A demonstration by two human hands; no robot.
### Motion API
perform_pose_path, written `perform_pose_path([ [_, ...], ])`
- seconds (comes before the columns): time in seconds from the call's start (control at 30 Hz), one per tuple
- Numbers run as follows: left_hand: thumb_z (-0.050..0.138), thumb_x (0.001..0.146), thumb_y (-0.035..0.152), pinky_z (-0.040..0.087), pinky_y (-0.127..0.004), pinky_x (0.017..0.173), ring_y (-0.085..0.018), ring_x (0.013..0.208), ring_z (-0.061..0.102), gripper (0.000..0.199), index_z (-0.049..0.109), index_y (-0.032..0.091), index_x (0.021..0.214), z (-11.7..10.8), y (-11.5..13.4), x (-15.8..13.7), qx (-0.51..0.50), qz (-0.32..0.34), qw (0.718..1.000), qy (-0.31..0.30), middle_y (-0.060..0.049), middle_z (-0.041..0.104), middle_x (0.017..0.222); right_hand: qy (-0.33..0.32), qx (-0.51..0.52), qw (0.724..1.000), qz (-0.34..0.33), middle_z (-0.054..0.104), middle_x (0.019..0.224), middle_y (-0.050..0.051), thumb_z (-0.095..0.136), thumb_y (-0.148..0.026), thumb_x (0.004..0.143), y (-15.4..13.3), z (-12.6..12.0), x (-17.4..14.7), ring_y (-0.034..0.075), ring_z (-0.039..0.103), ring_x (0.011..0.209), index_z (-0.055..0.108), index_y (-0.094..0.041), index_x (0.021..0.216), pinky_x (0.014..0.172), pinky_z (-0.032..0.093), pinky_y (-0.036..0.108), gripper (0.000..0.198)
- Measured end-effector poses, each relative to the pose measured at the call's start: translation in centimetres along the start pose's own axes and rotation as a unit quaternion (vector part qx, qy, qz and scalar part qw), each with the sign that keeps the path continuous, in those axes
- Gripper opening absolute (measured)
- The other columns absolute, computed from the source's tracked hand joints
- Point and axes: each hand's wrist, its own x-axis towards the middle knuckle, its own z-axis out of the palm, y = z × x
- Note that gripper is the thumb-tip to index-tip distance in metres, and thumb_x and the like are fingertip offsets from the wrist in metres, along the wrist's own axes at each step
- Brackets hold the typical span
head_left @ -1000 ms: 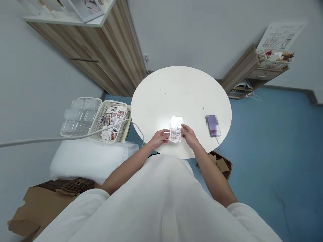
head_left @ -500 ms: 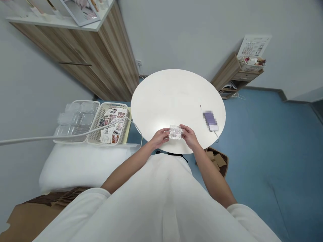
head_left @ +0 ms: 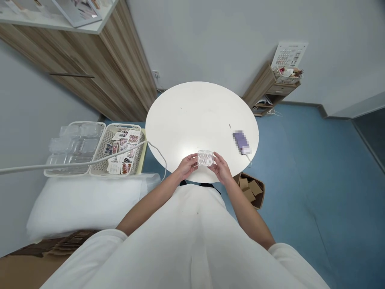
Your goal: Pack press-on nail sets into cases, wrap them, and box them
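Observation:
Between my two hands is a small clear plastic box [head_left: 205, 158] with rows of press-on nails inside, held over the near edge of the round white table [head_left: 198, 116]. My left hand [head_left: 188, 165] grips its left side with the fingers closed on the edge. At the right side, my right hand [head_left: 221, 166] pinches the box between thumb and fingers. The box faces up toward me, and its lid looks closed.
Left of the table, one white basket [head_left: 100, 164] holds several nail cards; another holds clear plastic boxes [head_left: 81, 138]. A white cable [head_left: 75, 164] crosses in front. A pixelated purple phone-like object [head_left: 241, 140] lies on the table's right. A cardboard box [head_left: 260, 196] stands on the floor.
The box now shows a flatter, single face with the nails, where a bright divided face showed before. Both hands still hold it. The whole view has shifted, moving the surroundings left.

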Motion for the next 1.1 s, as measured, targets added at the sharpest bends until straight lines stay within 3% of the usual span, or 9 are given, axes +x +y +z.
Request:
perform_pose_path([
  [0.13,0.074,0.064,0.032,0.044,-0.022,0.063,-0.009,0.072,0.057,0.040,0.060,0.019,0.100,1.5,-0.6,0.7,0.014,0.008,1.000,-0.006,-0.005,0.063,0.091,-0.014,0.002,0.999,0.034,0.062,0.111,0.003,0.067,-0.042,0.070,-0.5,-1.5,-0.6,0.018,0.066,0.087,0.047,-0.028,0.120,0.085,0.052,0.039,0.055],
  [0.33,0.071,0.066,0.036,0.044,-0.022,0.064,-0.009,0.073,0.056,0.040,0.060,0.021,0.101,3.8,-1.8,1.9,0.033,0.008,0.999,0.007,-0.004,0.063,0.090,-0.008,-0.004,0.999,0.033,0.067,0.093,0.003,0.069,-0.036,0.070,-1.5,-4.0,0.1,0.019,0.068,0.083,0.049,-0.025,0.113,0.085,0.052,0.040,0.049],
  [0.5,0.066,0.071,0.040,0.043,-0.023,0.067,-0.011,0.080,0.057,0.036,0.061,0.022,0.102,5.5,-2.7,2.7,0.058,0.017,0.998,0.013,-0.007,0.062,0.099,-0.006,-0.004,1.000,0.028,0.067,0.092,0.002,0.070,-0.032,0.069,-2.0,-5.9,0.4,0.018,0.067,0.082,0.050,-0.025,0.111,0.085,0.053,0.038,0.047],
  [0.63,0.063,0.073,0.046,0.042,-0.027,0.075,-0.015,0.093,0.058,0.047,0.054,0.026,0.113,6.7,-3.5,2.6,0.099,0.006,0.995,0.028,-0.007,0.060,0.111,-0.010,0.007,1.000,0.025,0.067,0.093,0.001,0.071,-0.031,0.067,-2.2,-6.8,0.6,0.016,0.067,0.081,0.050,-0.026,0.108,0.085,0.052,0.037,0.047],
  [0.8,0.066,0.070,0.048,0.041,-0.032,0.081,-0.019,0.095,0.061,0.049,0.055,0.022,0.111,7.9,-4.4,1.8,0.139,-0.014,0.990,-0.017,-0.011,0.061,0.111,-0.026,0.017,0.999,0.019,0.067,0.093,0.001,0.072,-0.032,0.065,-2.4,-7.3,1.0,0.016,0.066,0.082,0.049,-0.026,0.108,0.086,0.051,0.037,0.049],
  [1.1,0.069,0.064,0.051,0.045,-0.031,0.080,-0.018,0.086,0.064,0.050,0.062,0.016,0.100,7.5,-5.0,1.2,0.151,0.040,0.984,0.083,-0.009,0.067,0.097,-0.033,-0.029,0.999,0.025,0.066,0.088,0.001,0.072,-0.035,0.063,-1.8,-7.2,2.0,0.014,0.062,0.085,0.054,-0.024,0.103,0.082,0.050,0.033,0.046],
])
